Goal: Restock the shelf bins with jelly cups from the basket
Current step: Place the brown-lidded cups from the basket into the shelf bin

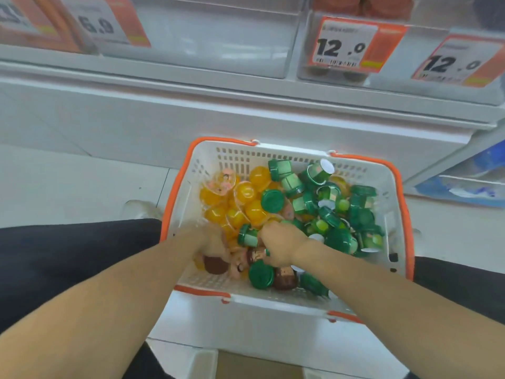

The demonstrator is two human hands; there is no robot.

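- head view: a white basket [393, 203] with orange rim sits on the floor in front of the shelf, packed with jelly cups: orange cups [247, 192] on the left, green-lidded cups [338, 212] on the right, a few brown cups [216, 265] near the front edge.
- the left hand [210, 242] is down among the cups at the front left; it is blurred, so i cannot tell whether its fingers are spread or pinching anything.
- the right hand [281, 246] has its fingers curled in around a small brown cup [255, 254] beside a green one; the hold looks like a fist-style grasp, though the fingertips are hidden.
- judgement: the step in hand is gathering cups. it would go best by taking one flavour at a time, a secure handful only, then lifting straight up so loose neighbours do not spill over the rim.
- the clear shelf bins [213, 36] above are the destination; match flavour to bin before dropping.
- readable writing: two orange-edged price tags [344, 45] show "12.0"; a tag at upper left [98, 23] shows "6.9". smaller print and barcodes are too blurred to read, and no brand is legible.
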